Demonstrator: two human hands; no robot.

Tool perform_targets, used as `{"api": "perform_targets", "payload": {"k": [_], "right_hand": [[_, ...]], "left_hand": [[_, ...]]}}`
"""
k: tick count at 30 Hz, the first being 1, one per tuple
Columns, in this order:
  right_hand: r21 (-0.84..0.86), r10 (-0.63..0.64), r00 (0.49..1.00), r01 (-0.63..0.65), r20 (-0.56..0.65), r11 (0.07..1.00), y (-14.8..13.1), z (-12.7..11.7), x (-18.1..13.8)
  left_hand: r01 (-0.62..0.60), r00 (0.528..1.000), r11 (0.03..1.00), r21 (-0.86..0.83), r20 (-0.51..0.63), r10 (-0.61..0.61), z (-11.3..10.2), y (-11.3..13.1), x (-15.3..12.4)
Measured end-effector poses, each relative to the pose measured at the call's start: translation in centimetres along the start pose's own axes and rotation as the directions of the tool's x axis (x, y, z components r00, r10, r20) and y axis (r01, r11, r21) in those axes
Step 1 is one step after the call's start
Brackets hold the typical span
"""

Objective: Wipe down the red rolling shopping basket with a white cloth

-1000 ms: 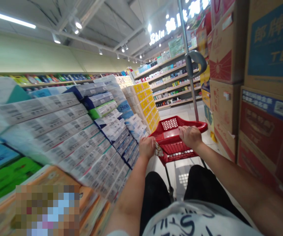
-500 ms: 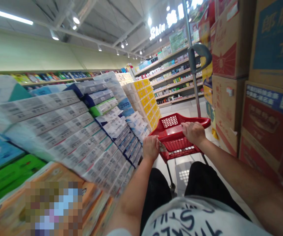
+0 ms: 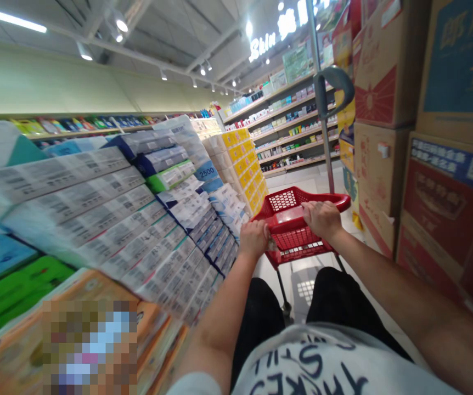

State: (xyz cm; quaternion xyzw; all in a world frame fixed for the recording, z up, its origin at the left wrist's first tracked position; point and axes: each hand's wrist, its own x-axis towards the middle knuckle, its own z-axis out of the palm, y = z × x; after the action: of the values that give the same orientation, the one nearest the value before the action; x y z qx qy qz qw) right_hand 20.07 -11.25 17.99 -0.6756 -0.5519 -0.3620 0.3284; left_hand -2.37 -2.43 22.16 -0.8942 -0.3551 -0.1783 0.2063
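Observation:
A red plastic shopping cart [image 3: 292, 216] stands in front of me in a shop aisle. My left hand [image 3: 253, 238] is closed round the left end of its handle, with a small patterned scrap of paper or wrapper showing by its fingers. My right hand [image 3: 322, 218] is closed over the right part of the handle. The cart's basket looks empty from here. My black trousers and white printed shirt fill the bottom of the view.
Stacked packs of tissue paper [image 3: 108, 219] line the left side close to my arm. Brown cardboard cartons [image 3: 388, 109] are piled high on the right. A grey metal pole [image 3: 322, 120] rises behind the cart. Shelves of goods [image 3: 290, 137] stand at the aisle's far end.
Both hands stayed on the handle. The stacks on the left and the cartons on the right slid past slightly as the cart and I moved forward along the aisle.

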Motion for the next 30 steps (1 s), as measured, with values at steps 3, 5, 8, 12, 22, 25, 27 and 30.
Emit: {"api": "perform_targets", "payload": {"k": [3, 5, 8, 12, 22, 25, 27, 30], "right_hand": [[-0.001, -0.003, 1.000, 0.003, -0.005, 1.000, -0.1, 0.1, -0.1], [-0.002, -0.007, 1.000, 0.007, -0.003, 1.000, -0.2, 0.2, -0.1], [-0.006, -0.006, 1.000, 0.006, -0.009, 1.000, -0.1, 0.3, -0.2], [-0.013, -0.015, 1.000, 0.015, -0.017, 1.000, -0.2, 0.2, -0.2], [-0.002, -0.003, 1.000, 0.003, -0.016, 1.000, -0.5, -0.2, 0.0], [-0.007, -0.004, 1.000, 0.004, -0.009, 1.000, -0.5, -0.2, -0.1], [-0.009, -0.008, 1.000, 0.008, -0.014, 1.000, -0.4, -0.2, -0.1], [-0.014, -0.013, 1.000, 0.013, -0.024, 1.000, -0.4, -0.2, -0.1]], "left_hand": [[0.065, 0.997, 0.998, -0.005, -0.029, -0.065, 0.3, 0.3, 0.1], [0.118, 0.989, 0.993, -0.018, 0.090, -0.116, 0.0, 0.2, 1.0], [0.132, 0.972, 0.991, -0.031, 0.202, -0.123, -0.3, 0.1, 1.7], [0.079, 0.995, 0.992, -0.102, -0.047, -0.084, 0.5, 0.2, -0.2], [0.131, 0.982, 0.982, -0.137, -0.116, -0.147, 1.4, 0.4, -0.4], [0.053, 0.972, 0.986, -0.157, -0.218, -0.087, 1.7, 0.5, -1.3], [0.074, 0.972, 0.986, -0.152, -0.209, -0.105, 1.6, 0.6, -1.2], [0.171, 0.978, 0.978, -0.117, -0.098, -0.183, 1.2, 0.8, -0.2]]}}
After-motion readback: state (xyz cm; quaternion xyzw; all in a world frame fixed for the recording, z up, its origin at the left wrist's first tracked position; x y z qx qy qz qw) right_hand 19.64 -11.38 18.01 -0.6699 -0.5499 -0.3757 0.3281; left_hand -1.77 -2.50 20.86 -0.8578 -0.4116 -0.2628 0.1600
